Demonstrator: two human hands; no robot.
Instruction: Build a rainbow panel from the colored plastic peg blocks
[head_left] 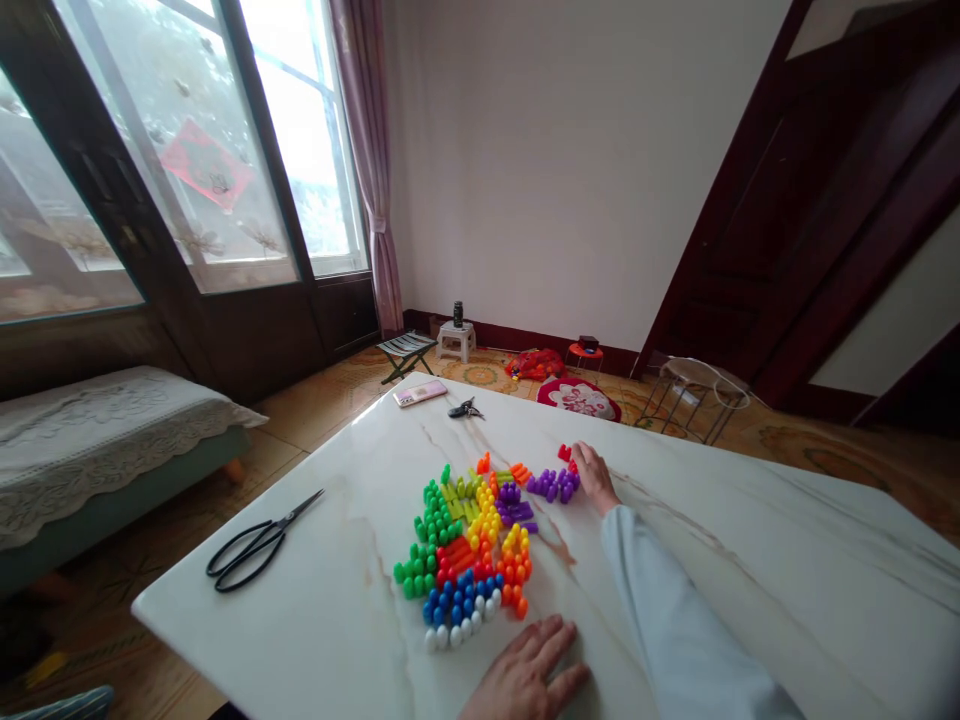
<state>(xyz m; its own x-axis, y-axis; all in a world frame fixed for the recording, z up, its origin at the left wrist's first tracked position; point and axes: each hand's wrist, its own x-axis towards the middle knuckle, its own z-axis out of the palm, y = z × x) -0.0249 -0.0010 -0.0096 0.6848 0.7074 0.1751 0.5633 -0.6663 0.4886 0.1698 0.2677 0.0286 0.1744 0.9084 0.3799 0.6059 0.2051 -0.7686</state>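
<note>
A heap of small plastic pegs (472, 545) in green, yellow, red, orange, blue, white and purple lies on the white marble table (750, 560). My right hand (594, 477) reaches out to the far side of the heap, fingers curled around red pegs (566, 456) beside a purple cluster (553, 486). My left hand (525, 675) rests flat on the table near the front edge, fingers spread, just right of the blue and white pegs. It holds nothing.
Black scissors (259, 545) lie at the table's left. A pink phone (420, 393) and keys (465, 409) sit at the far edge. A bed (97, 440) stands left, stools (456, 340) and a wire stand (694, 395) on the floor beyond.
</note>
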